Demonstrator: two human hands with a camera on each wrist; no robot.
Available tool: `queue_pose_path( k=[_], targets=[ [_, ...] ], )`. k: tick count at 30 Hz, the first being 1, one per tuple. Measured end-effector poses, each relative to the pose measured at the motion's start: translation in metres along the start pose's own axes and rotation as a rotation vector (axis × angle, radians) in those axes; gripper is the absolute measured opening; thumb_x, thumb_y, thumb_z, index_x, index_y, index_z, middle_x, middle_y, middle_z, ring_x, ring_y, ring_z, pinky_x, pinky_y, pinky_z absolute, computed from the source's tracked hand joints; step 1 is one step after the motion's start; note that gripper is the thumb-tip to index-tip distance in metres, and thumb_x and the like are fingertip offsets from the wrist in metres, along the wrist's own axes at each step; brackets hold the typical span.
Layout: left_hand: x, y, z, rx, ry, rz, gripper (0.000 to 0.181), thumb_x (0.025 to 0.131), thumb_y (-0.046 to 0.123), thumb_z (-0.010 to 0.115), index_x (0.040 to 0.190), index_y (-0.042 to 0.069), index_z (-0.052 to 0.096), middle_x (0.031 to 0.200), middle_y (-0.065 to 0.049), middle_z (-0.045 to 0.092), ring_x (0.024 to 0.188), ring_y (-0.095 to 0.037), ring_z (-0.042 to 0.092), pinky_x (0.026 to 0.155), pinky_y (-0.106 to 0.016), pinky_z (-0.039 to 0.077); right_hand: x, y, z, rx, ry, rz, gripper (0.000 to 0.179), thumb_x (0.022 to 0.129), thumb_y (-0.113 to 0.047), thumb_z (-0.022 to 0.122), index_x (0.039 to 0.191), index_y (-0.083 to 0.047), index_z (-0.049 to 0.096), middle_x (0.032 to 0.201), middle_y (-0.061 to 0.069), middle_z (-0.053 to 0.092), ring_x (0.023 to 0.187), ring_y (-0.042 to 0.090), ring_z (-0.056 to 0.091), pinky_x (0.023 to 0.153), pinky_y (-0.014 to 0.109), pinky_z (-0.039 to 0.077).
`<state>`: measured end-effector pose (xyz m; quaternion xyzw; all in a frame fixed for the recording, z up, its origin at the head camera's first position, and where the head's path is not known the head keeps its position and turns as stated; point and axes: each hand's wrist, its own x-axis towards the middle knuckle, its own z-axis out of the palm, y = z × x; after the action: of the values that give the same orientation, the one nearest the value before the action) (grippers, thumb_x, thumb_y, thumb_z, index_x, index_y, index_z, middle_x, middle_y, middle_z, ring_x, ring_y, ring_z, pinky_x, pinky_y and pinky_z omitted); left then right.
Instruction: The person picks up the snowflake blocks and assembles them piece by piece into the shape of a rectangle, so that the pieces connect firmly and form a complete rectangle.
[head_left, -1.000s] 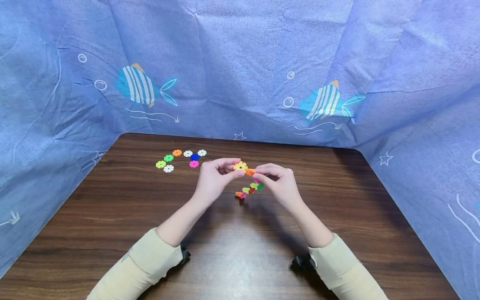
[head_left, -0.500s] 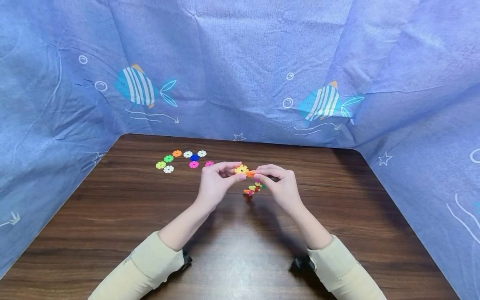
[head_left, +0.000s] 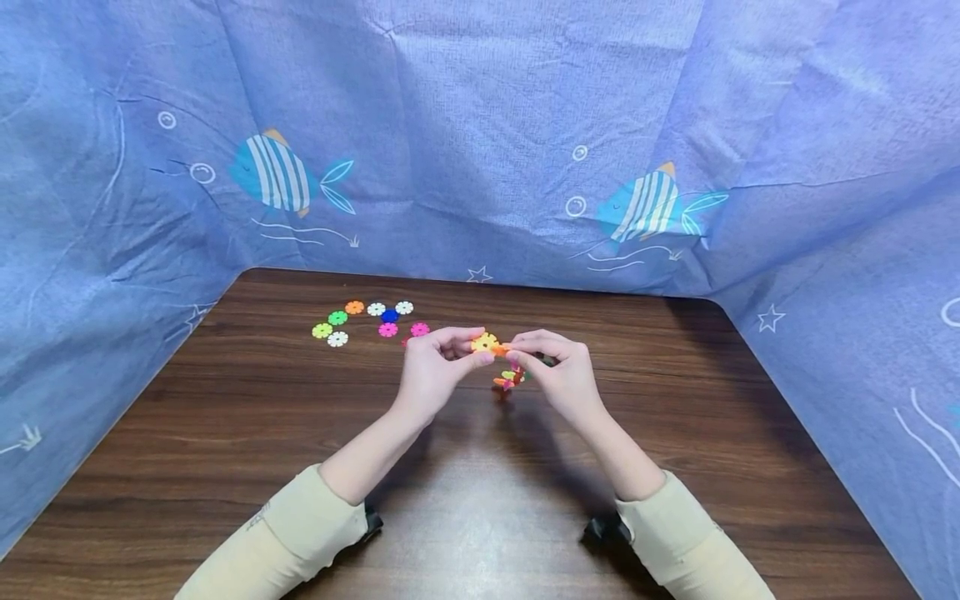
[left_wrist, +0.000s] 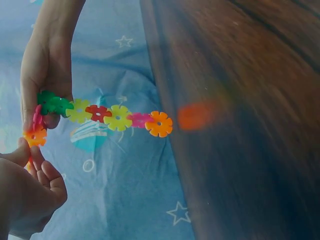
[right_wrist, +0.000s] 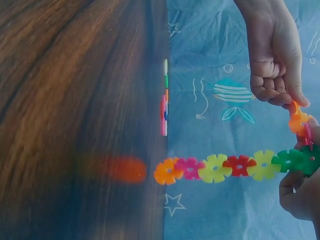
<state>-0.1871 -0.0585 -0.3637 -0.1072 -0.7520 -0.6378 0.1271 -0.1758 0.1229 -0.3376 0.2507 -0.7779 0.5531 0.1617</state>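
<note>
Held up over the table is a chain of notched, flower-shaped plastic discs. My left hand (head_left: 427, 371) pinches a yellow disc (head_left: 485, 342) between thumb and fingers. An orange disc (left_wrist: 36, 136) joins it at its right side, where my right hand (head_left: 562, 375) grips the chain with thumb and fingertips. From the right hand the linked discs hang down: green discs (left_wrist: 54, 103), then yellow-green, a red disc (right_wrist: 239, 165), another yellow-green, pink and an orange end disc (right_wrist: 168, 171). In the head view the right fingers hide part of the chain.
Loose discs lie on the dark wooden table (head_left: 262, 375) at the back left, among them a blue disc (head_left: 389, 316), a white disc (head_left: 337, 339) and a pink disc (head_left: 419, 330) close behind the left hand. A blue fish-printed cloth (head_left: 480, 125) surrounds the table's far sides.
The chain's hanging end has swung right, toward below the right hand. The left hand and yellow disc have come slightly lower, uncovering pink disc on the table. Both hands keep their hold.
</note>
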Motion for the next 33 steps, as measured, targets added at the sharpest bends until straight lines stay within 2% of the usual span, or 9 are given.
queue_pose_path(
  k=[6,11,16,20,26,30,33],
  targets=[
    [0.002,-0.002,-0.004,0.023,-0.069,0.001,0.033,0.073,0.022,0.081,0.103,0.012,0.071,0.082,-0.004,0.072,0.071,-0.015,0.062,0.061,-0.023,0.051,0.004,0.0,-0.006,-0.023,-0.093,0.02,0.008,0.085,-0.003,0.068,0.09,0.002,0.072,0.09,0.012,0.069,0.076,0.013,0.066,0.065,0.028,0.056],
    [0.004,0.004,-0.01,0.052,-0.123,0.042,0.033,0.073,0.024,0.082,0.102,0.012,0.071,0.083,-0.004,0.072,0.073,-0.015,0.064,0.063,-0.026,0.052,0.009,-0.004,-0.014,-0.057,-0.132,0.01,0.008,0.086,-0.003,0.066,0.092,0.001,0.071,0.089,0.011,0.069,0.071,0.011,0.064,0.064,0.028,0.055],
    [0.01,0.008,-0.021,0.099,-0.184,0.09,0.029,0.075,0.026,0.08,0.1,0.014,0.072,0.085,-0.002,0.072,0.074,-0.013,0.065,0.065,-0.029,0.053,0.012,-0.008,-0.021,-0.075,-0.149,0.072,0.009,0.088,-0.006,0.064,0.094,-0.001,0.07,0.091,0.011,0.07,0.075,0.01,0.064,0.068,0.027,0.055],
    [0.016,0.009,-0.032,0.131,-0.203,0.117,0.024,0.078,0.021,0.078,0.099,0.014,0.071,0.086,0.0,0.072,0.075,-0.012,0.065,0.066,-0.029,0.053,0.013,-0.009,-0.024,-0.1,-0.162,0.108,0.011,0.09,-0.009,0.064,0.096,-0.002,0.069,0.094,0.011,0.07,0.082,0.017,0.064,0.071,0.024,0.054],
    [0.03,0.005,-0.053,0.273,-0.228,0.146,0.029,0.078,0.022,0.078,0.105,0.015,0.069,0.09,-0.001,0.072,0.079,-0.014,0.065,0.071,-0.032,0.053,0.014,-0.012,-0.029,-0.14,-0.16,0.101,0.01,0.091,-0.009,0.061,0.095,-0.001,0.068,0.091,0.011,0.069,0.08,0.023,0.061,0.069,0.022,0.05],
    [0.042,-0.002,-0.071,0.359,-0.253,0.145,0.038,0.077,0.023,0.079,0.111,0.015,0.067,0.1,-0.003,0.071,0.085,-0.019,0.063,0.074,-0.034,0.051,0.016,-0.013,-0.032,-0.16,-0.141,0.085,0.01,0.092,-0.008,0.061,0.092,0.0,0.066,0.088,0.013,0.067,0.076,0.016,0.056,0.067,0.02,0.045],
    [0.051,-0.01,-0.085,0.43,-0.289,0.142,0.044,0.077,0.03,0.078,0.117,0.017,0.064,0.107,0.0,0.068,0.099,-0.018,0.058,0.083,-0.037,0.047,0.016,-0.01,-0.032,-0.157,-0.126,0.075,0.009,0.091,-0.006,0.06,0.091,0.002,0.065,0.086,0.013,0.066,0.073,0.009,0.052,0.065,0.019,0.043]
  ],
)
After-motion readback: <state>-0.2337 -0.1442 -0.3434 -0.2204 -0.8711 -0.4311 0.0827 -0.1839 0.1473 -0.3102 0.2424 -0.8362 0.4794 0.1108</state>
